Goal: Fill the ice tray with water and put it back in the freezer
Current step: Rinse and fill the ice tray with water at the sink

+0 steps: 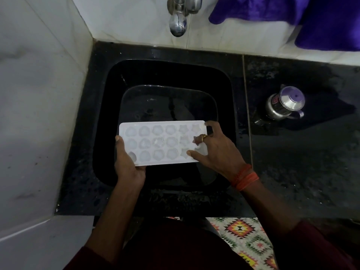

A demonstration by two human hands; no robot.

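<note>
A white plastic ice tray [161,142] with several shaped cells is held level over the black sink [109,90]. My left hand [126,162] grips its near left corner, thumb along the left edge. My right hand [212,151] holds the right end, fingers spread over the last cells, a gold ring on one finger. The cells look pale and glossy; whether they hold water I cannot tell. The chrome tap [178,18] hangs from the tiled wall above the sink's far edge, and no water stream shows.
A steel jug with a purple lid [286,103] stands on the wet black counter [302,162] to the right. Purple cloth [315,18] hangs at the top right. White tiled wall [39,104] closes the left side. A patterned mat [247,240] lies below.
</note>
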